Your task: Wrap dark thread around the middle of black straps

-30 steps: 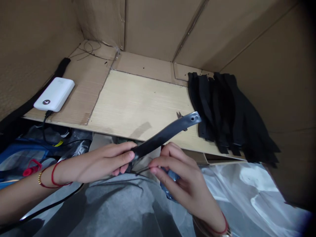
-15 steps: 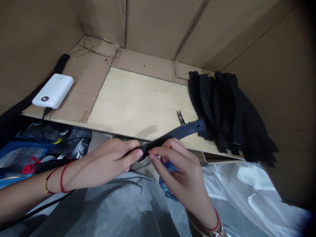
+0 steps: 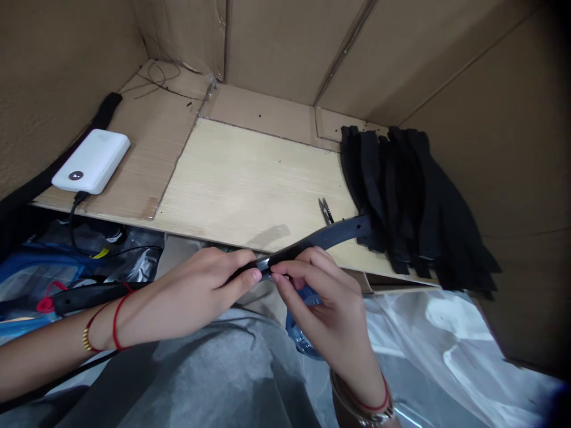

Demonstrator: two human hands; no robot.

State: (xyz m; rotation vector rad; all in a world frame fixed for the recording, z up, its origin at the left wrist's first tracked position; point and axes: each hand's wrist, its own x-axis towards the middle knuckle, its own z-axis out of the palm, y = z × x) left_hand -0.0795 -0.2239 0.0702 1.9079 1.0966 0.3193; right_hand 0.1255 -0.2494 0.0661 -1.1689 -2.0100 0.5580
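And here we go, inside a cardboard enclosure, with a pale wood-grain surface out front, a heap of black strips piled on its right and a white power bank off to the left! Just past the surface's near edge, the hands are tight together: the left hand closed firmly around a matte black curved strip, the right hand pinching it from the other side, fingertips almost meeting. Look at that strip, a smooth dark arc, its far end reaching the heap, small snips lying just beside it, and a tiny silver glint between the hands
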